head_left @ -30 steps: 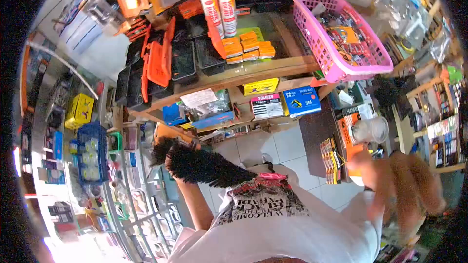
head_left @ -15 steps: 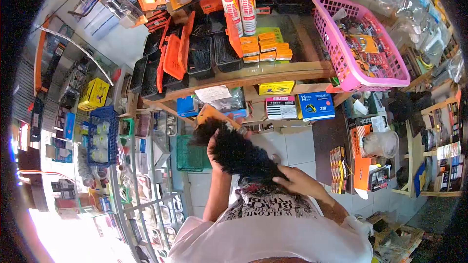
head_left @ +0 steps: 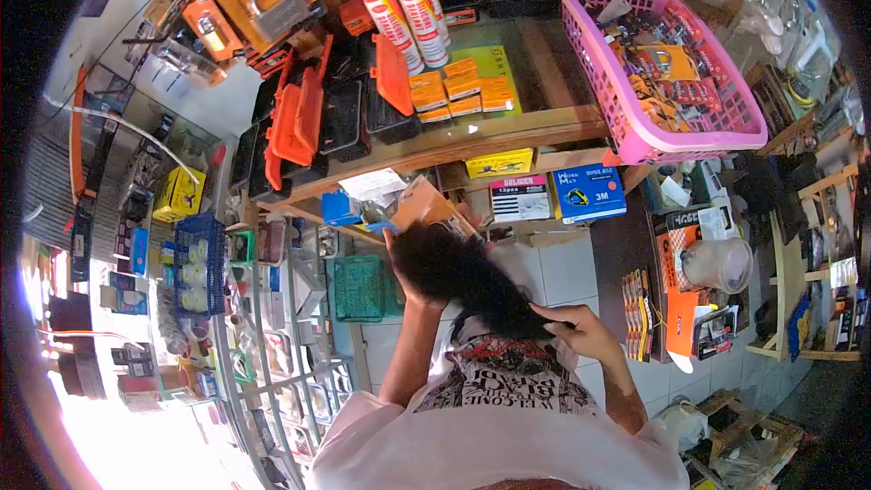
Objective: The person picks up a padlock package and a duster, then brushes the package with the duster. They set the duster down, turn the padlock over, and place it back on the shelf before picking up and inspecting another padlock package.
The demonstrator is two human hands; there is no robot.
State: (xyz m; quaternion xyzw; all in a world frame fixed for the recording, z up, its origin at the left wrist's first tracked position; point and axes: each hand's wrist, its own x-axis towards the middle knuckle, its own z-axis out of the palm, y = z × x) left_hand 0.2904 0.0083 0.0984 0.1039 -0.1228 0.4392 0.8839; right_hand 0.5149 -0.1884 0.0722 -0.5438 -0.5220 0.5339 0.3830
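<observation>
A black feather duster [head_left: 463,277] lies slantwise in front of my chest, its feathers blurred by motion. My right hand [head_left: 585,334] is closed round its narrow lower end. On the other side, my left hand [head_left: 413,290] is closed on an orange-brown flat packet [head_left: 433,207], which looks like cardboard. The feathers lie against this packet and cover its lower part. They also hide most of my left fingers.
Ahead is a wooden-edged glass counter [head_left: 472,141] with silicone sealant tubes [head_left: 392,25], small orange boxes [head_left: 463,82] and open black cases with orange lids [head_left: 295,122]. A pink basket [head_left: 626,113] of packets stands right. Glass shelving [head_left: 263,336] runs along the left.
The view has turned slightly. My right hand has shifted right and slightly up with the duster's end. More of the orange-brown packet shows above the feathers.
</observation>
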